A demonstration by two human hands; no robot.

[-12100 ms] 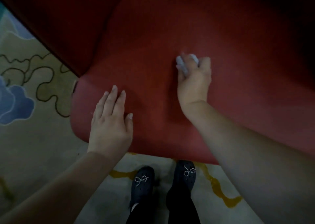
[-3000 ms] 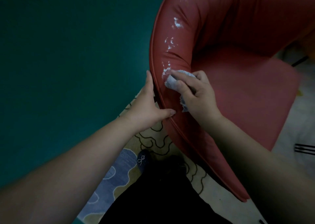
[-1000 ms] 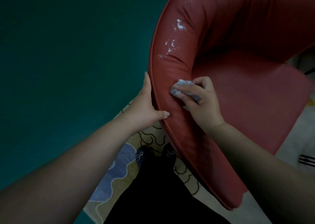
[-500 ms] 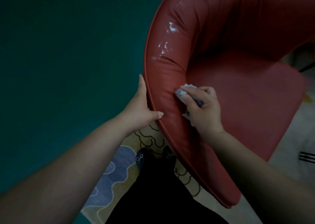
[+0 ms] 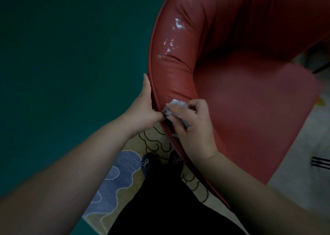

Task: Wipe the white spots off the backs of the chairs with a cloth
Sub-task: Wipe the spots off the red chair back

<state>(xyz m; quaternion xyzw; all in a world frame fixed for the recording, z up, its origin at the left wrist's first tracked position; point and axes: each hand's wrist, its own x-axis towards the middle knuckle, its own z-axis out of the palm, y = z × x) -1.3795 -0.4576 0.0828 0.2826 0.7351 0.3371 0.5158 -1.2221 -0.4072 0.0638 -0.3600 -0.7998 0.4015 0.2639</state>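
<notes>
Cloth (image 5: 175,108) mostly hidden in R hand (image 5: 192,122) — chair (image 5: 250,100) top cut off.

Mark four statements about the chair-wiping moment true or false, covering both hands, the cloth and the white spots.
1. The right hand holds the cloth against the red chair. True.
2. The left hand hangs free of the chair. False: it grips the chair's outer edge.
3. White spots remain on the backrest above the cloth. True.
4. The cloth lies on the rug. False: it is in the right hand.
</notes>
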